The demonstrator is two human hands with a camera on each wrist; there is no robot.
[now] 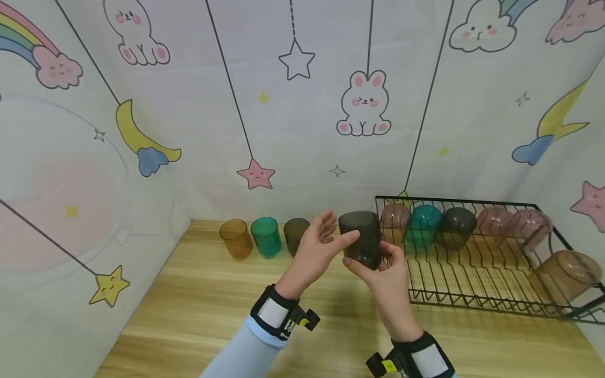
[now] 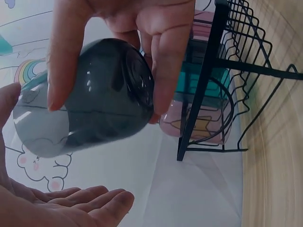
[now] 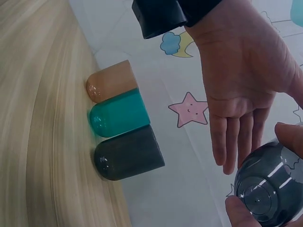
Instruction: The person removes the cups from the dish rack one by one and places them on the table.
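a white cloth wall [image 1: 302,136] printed with rabbits, stars, moons and rainbows rises behind a wood-grain table [image 1: 189,304], where a person in a light blue sleeve [image 1: 250,346] handles a drinking glass with both hands. a black wire rack [image 2: 198,94] fills the table's right side, with six glasses upside down in it: a pink one [image 1: 395,216], a teal one [image 1: 424,226], a gray one [image 1: 457,228] and two more pinks in the back row, and an amber one [image 1: 567,273] at the near right. the left hand [image 1: 312,257] has its fingers extended and released, the thumb crossing the glass near its rim; whether it touches cannot be told. the right hand [image 1: 389,275] grasps the gray glass [image 1: 368,236] low down between thumb and fingers, mouth up, above the table just left of the rack. left of it, an amber glass [image 1: 236,239], a teal glass [image 1: 267,237] and a dark gray glass [image 1: 293,236] stand upright in a row. black straps [image 1: 275,313] with small cameras [image 1: 309,319] circle both wrists.
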